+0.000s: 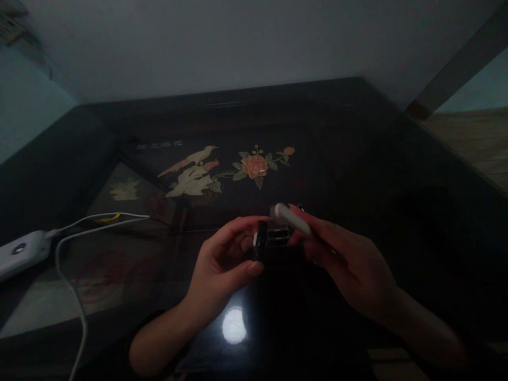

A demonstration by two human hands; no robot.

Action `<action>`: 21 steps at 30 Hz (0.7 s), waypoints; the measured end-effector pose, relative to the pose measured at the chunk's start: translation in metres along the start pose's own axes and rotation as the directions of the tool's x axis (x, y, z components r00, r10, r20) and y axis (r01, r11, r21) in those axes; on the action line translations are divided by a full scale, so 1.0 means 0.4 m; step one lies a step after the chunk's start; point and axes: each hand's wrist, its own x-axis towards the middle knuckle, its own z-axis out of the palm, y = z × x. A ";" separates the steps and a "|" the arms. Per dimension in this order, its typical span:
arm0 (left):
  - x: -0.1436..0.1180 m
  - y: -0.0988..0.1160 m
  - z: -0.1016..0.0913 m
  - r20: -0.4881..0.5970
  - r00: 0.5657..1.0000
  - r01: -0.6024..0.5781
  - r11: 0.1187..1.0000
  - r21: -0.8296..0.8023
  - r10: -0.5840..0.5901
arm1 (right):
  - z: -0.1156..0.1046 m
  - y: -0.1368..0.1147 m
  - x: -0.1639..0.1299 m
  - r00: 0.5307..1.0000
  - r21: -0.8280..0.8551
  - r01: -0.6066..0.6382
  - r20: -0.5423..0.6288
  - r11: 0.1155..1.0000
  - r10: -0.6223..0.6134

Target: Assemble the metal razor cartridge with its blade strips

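My left hand (221, 259) pinches a black piece (261, 241); my right hand (351, 259) grips a pale piece (294, 221).
Both are close together over the desk (365, 174), toward its near edge; a white device (27, 255) lies toward the left edge.

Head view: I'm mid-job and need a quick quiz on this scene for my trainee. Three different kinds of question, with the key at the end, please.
1. Which hand holds the pale slim object?

2. True or false: the left hand holds the small black object.

3. Where is the white device in the picture?
A) By the right edge
B) By the left edge
C) Between the hands

Key:
1. The right hand.
2. True.
3. B.
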 end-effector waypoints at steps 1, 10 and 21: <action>-0.001 -0.001 -0.001 -0.009 1.000 -0.007 1.000 0.010 0.007 | 0.000 0.000 -0.002 0.999 0.009 0.035 0.025 0.999 -0.035; -0.004 -0.004 -0.008 -0.065 0.994 -0.087 0.993 0.077 0.092 | 0.003 0.009 -0.007 0.999 -0.061 0.030 -0.020 0.998 -0.031; 0.013 -0.020 -0.022 -0.048 0.986 -0.156 0.984 0.085 0.160 | -0.010 0.006 -0.011 0.989 0.037 0.008 0.146 0.999 -0.013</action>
